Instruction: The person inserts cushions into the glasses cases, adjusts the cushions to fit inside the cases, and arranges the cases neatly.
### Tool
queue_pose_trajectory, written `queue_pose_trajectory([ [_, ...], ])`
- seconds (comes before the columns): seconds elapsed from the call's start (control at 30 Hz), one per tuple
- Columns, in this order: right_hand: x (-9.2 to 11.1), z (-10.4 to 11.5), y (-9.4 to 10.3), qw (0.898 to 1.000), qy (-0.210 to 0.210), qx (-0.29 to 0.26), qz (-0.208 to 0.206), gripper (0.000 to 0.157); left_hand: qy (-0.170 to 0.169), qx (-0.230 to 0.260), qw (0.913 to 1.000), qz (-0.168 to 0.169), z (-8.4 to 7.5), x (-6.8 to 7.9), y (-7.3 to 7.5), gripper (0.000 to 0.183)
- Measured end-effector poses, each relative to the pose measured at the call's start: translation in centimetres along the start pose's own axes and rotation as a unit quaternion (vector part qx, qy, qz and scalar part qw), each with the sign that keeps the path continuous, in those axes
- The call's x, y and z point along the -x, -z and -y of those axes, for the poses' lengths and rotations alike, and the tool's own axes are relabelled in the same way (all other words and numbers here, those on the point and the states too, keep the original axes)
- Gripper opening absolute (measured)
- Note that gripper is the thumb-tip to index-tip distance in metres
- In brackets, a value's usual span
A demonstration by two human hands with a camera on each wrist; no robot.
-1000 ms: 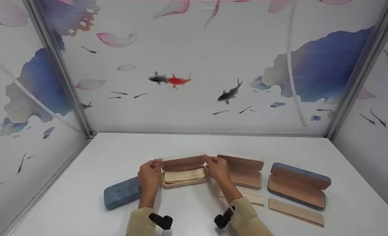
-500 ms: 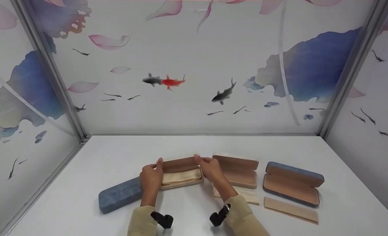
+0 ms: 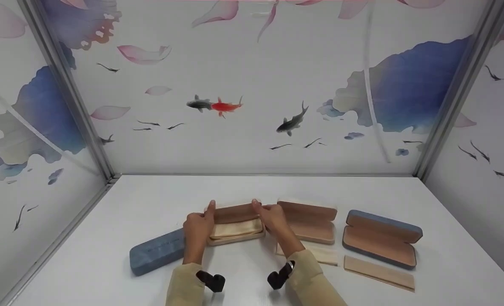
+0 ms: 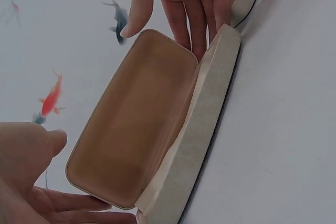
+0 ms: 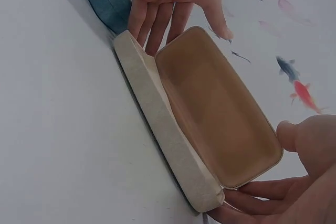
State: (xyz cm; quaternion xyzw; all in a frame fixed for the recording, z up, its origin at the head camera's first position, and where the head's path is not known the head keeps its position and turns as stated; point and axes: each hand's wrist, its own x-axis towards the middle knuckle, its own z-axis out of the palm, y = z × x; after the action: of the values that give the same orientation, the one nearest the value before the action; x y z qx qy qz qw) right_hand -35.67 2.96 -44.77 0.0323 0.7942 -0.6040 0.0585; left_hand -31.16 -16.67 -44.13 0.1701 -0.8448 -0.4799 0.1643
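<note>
An open cream glasses case (image 3: 237,243) with a brown lining lies between my hands, its lid (image 3: 237,213) raised. A folded pale cloth (image 3: 236,228) fills its base. My left hand (image 3: 198,231) is at the left end; straight fingers reach along that end, and the thumb points up, apart from the lid (image 4: 134,121) in the left wrist view. At the opposite end is my right hand (image 3: 274,217), its thumb at the lid's edge. In the right wrist view, extended right fingers (image 5: 262,195) lie along the case's end.
A closed blue glasses case (image 3: 156,251) sits beside my left hand. To the right stand an open cream case (image 3: 315,233) and an open blue case (image 3: 381,244), each with a folded cloth (image 3: 379,273) in front. Patterned panels border the white table.
The view has shifted slightly. My left thumb has risen beside the lid's left end. The lid stays raised, and my right hand keeps its place at the right end.
</note>
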Motion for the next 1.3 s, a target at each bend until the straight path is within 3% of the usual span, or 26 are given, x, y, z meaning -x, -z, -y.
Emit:
queue_pose_trajectory([
  [0.2, -0.1, 0.3, -0.3, 1.0, -0.007, 0.014, -0.01, 0.075, -0.017, -0.025, 0.9996, 0.001, 0.0, 0.1, -0.2, 0.058],
  [0.4, 0.1, 0.7, -0.2, 0.999, -0.018, 0.029, -0.013, 0.074, -0.009, -0.046, 0.9989, 0.006, -0.3, 0.2, 0.0, 0.054],
  [0.8, 0.2, 1.6, 0.1, 0.997, -0.001, 0.083, 0.005, 0.077, -0.001, -0.088, 0.9961, 0.005, -0.6, 0.5, 0.3, 0.058],
  [1.03, 0.3, 1.5, 0.3, 0.998, 0.003, 0.05, 0.032, 0.08, -0.002, -0.086, 0.9955, 0.038, -0.6, 0.5, 0.9, 0.058],
  [1.3, 0.2, 1.5, 0.7, 0.999, -0.015, 0.021, 0.042, 0.084, -0.004, -0.051, 0.9963, 0.069, -0.6, 0.4, 1.4, 0.05],
])
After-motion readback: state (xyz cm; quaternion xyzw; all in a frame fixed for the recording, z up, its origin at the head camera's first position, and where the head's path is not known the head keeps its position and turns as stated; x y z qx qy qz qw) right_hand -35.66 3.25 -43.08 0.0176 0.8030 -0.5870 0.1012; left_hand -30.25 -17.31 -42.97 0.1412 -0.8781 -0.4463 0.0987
